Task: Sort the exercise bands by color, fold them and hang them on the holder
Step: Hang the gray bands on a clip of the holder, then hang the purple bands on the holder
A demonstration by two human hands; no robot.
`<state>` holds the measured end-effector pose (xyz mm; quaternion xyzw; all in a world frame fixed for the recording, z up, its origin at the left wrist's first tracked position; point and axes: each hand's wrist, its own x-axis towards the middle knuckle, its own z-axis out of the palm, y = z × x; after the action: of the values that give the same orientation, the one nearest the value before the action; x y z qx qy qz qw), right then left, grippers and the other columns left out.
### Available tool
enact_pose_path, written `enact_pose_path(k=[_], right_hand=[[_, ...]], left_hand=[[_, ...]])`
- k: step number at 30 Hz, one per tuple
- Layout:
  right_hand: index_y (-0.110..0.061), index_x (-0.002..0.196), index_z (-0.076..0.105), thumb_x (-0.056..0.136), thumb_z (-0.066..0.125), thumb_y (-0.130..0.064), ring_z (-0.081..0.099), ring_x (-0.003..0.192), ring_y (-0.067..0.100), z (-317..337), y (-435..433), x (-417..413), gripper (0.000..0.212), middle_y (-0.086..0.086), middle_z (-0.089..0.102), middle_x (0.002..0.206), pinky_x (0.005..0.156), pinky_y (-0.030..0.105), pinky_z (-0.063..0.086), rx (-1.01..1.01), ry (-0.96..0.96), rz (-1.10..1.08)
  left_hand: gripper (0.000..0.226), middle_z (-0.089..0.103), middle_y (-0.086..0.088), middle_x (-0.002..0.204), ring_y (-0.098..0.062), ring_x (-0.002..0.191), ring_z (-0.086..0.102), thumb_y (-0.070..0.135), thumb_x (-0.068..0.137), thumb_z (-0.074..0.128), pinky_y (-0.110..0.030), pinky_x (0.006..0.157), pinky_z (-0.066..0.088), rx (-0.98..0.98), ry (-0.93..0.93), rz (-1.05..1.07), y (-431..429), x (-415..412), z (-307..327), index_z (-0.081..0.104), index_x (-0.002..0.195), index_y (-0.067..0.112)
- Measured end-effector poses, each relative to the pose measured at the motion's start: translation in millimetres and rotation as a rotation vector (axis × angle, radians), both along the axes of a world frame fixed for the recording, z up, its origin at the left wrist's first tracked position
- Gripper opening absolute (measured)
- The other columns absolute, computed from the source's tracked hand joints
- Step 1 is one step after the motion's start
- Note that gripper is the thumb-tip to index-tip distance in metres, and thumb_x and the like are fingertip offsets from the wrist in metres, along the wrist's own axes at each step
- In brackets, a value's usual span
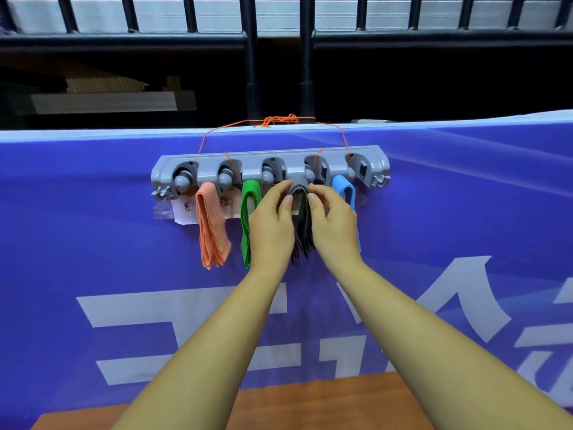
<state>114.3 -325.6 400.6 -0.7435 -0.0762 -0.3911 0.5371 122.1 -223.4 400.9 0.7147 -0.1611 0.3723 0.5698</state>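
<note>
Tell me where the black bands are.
Head view, centre: the black bands hang on the grey holder between green bands and blue band, pinched by the left hand and right hand.

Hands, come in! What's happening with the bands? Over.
Left hand, right hand: both pinching black bands at the holder. Orange bands, green bands, blue bands hung. Nothing blocking.

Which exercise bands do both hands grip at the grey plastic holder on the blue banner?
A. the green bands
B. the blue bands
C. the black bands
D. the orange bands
C: the left hand and the right hand both pinch the top of the folded black rubber exercise bands, which hang from the grey plastic holder.
</note>
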Motion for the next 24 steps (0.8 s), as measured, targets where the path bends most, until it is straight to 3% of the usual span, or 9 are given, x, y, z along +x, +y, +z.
enact_pose_path(k=[5, 10, 12, 15, 18, 21, 24], right_hand=[[-0.016, 0.123, 0.062, 0.097, 0.052, -0.023, 0.062, 0.107, 0.013, -22, -11, -26, 0.029, -0.003, 0.069, 0.114, 0.095, 0.028, 0.048, -0.123, 0.164, 0.003], [-0.017, 0.132, 0.057, 0.096, 0.053, -0.033, 0.056, 0.121, 0.014, -86, -41, -60, 0.039, 0.0, 0.063, 0.129, 0.102, 0.029, 0.044, -0.328, 0.375, 0.035], [-0.016, 0.136, 0.053, 0.096, 0.053, -0.036, 0.052, 0.126, 0.018, -119, -58, -72, 0.045, 0.002, 0.058, 0.135, 0.103, 0.03, 0.041, -0.441, 0.482, 0.014], [-0.013, 0.14, 0.048, 0.096, 0.054, -0.035, 0.045, 0.133, 0.021, -177, -85, -92, 0.049, 0.005, 0.05, 0.144, 0.107, 0.029, 0.033, -0.547, 0.635, 0.001], [-0.014, 0.14, 0.046, 0.093, 0.053, -0.042, 0.051, 0.126, 0.024, -235, -113, -113, 0.055, 0.006, 0.046, 0.145, 0.109, 0.038, 0.037, -0.62, 0.798, -0.041], [-0.01, 0.137, 0.049, 0.086, 0.044, -0.055, 0.047, 0.131, 0.025, -289, -135, -134, 0.068, 0.01, 0.05, 0.142, 0.11, 0.041, 0.037, -0.644, 0.913, -0.058], [-0.007, 0.138, 0.049, 0.091, 0.049, -0.046, 0.043, 0.135, 0.025, -336, -154, -159, 0.062, 0.01, 0.05, 0.141, 0.111, 0.041, 0.035, -0.655, 1.024, -0.045]], left_hand=[[0.032, 0.062, 0.0, 0.123, -0.011, 0.111, 0.058, 0.01, 0.097, 0.047, -0.022, 0.096, 0.045, 0.078, 0.035, -0.03, 5, -25, -20, 0.053, 0.128, 0.014], [0.02, 0.058, 0.0, 0.109, -0.009, 0.097, 0.056, 0.009, 0.095, 0.052, -0.007, 0.078, 0.041, 0.196, 0.098, -0.034, 18, -53, -74, 0.054, 0.114, 0.012], [0.016, 0.06, 0.002, 0.107, -0.006, 0.095, 0.056, 0.011, 0.095, 0.053, -0.008, 0.076, 0.04, 0.267, 0.202, -0.08, 24, -61, -110, 0.055, 0.11, 0.015], [0.012, 0.062, 0.003, 0.104, -0.012, 0.094, 0.057, 0.017, 0.095, 0.053, -0.026, 0.084, 0.045, 0.539, 0.409, -0.133, 33, -70, -177, 0.059, 0.106, 0.018], [0.018, 0.061, -0.005, 0.109, -0.021, 0.103, 0.057, 0.021, 0.094, 0.055, -0.029, 0.091, 0.041, 0.797, 0.621, -0.204, 32, -80, -239, 0.06, 0.109, 0.013], [0.023, 0.062, -0.015, 0.108, -0.03, 0.105, 0.058, 0.02, 0.091, 0.059, -0.028, 0.088, 0.038, 0.843, 0.781, -0.254, 17, -97, -288, 0.061, 0.11, 0.006], [0.024, 0.063, -0.021, 0.107, -0.033, 0.104, 0.058, 0.017, 0.091, 0.059, -0.031, 0.086, 0.038, 0.893, 0.879, -0.302, -2, -117, -328, 0.06, 0.106, -0.002]])
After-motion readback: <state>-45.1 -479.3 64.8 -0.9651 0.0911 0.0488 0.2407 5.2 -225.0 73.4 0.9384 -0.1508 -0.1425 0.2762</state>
